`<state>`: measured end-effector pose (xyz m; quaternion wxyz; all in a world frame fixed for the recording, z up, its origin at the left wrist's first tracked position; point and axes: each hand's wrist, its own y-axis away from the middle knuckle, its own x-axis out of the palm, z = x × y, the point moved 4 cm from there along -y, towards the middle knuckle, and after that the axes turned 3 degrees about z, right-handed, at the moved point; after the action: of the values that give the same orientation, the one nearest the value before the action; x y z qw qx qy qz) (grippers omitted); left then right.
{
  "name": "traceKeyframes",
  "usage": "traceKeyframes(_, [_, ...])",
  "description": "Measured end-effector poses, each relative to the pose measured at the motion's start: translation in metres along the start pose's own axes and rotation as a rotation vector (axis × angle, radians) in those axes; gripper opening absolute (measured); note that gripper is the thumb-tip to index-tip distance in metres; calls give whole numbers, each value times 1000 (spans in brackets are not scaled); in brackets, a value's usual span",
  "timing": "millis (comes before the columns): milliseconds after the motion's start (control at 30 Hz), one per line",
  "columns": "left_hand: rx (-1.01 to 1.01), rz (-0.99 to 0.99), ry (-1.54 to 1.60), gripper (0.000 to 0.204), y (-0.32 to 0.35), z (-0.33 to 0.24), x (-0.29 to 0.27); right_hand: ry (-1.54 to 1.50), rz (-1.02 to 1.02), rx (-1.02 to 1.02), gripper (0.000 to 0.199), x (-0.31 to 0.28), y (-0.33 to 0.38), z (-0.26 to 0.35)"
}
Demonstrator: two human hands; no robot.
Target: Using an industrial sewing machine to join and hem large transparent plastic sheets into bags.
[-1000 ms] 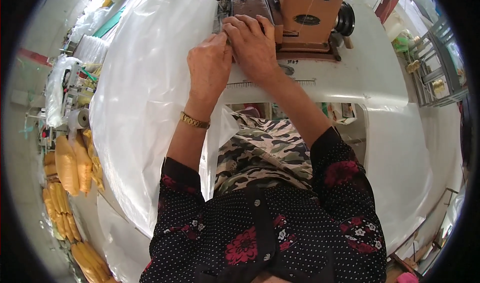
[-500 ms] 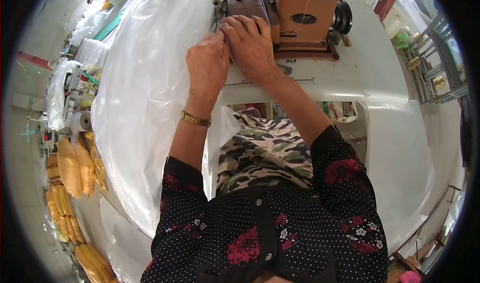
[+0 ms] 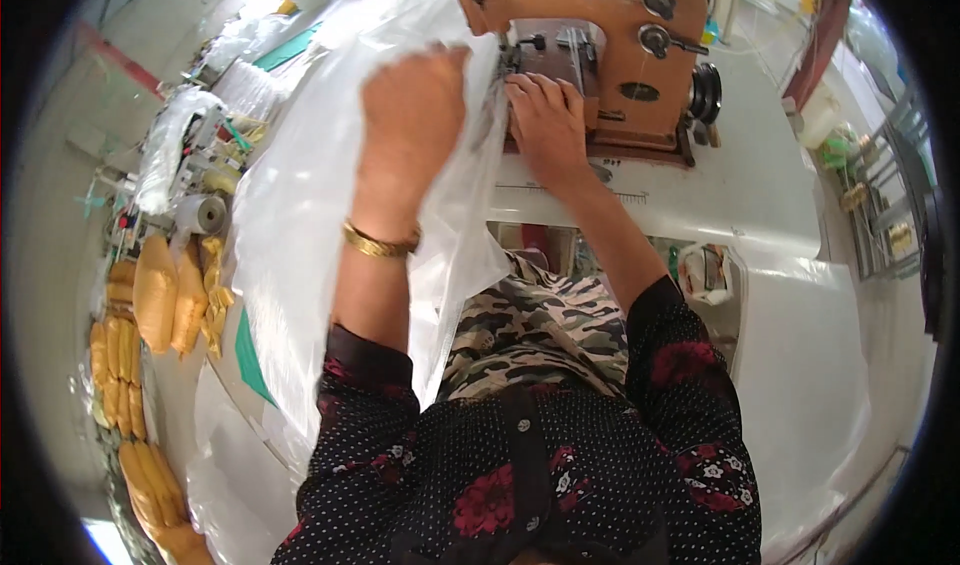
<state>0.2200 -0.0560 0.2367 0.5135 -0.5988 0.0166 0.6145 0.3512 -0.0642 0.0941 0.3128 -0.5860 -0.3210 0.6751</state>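
A large translucent white plastic sheet [image 3: 300, 215] spreads over the table and hangs toward my lap. My left hand [image 3: 412, 125] is raised above it, smeared by motion, with fingers curled in a fist; the sheet bunches beside and under it. At the brown sewing machine [image 3: 630, 75], my right hand [image 3: 548, 125] has its bent fingers together at the sheet's edge, close to the presser foot [image 3: 510, 55]. Its thumb is hidden. The machine's bed lies just beyond the fingertips.
A white worktable [image 3: 750, 205] with a printed ruler strip carries the machine; its black handwheel [image 3: 705, 93] is on the right. Yellow-orange packed bundles [image 3: 155, 295] and a roll of film [image 3: 202, 213] lie at the left. A grey metal rack [image 3: 885, 200] stands at the far right.
My left hand has come away from the presser foot, up and to the left, and the sheet beside it is lifted. The right hand stays by the machine. The whole view has shifted.
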Motion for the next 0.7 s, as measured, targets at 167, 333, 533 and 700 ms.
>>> traceKeyframes(167, [143,-30,-177,21,-58,155,-43,-92,-25,-30,47,-9,-7,6])
traceKeyframes(333, [-68,468,-393,33,7,320,29,-83,-77,-74,36,-8,-7,22])
traceKeyframes(533, [-493,605,29,91,75,303,160,-82,-42,-51,35,-14,-3,24])
traceKeyframes(700, [-577,523,231,63,94,223,215,-51,-7,-11,35,-8,2,10])
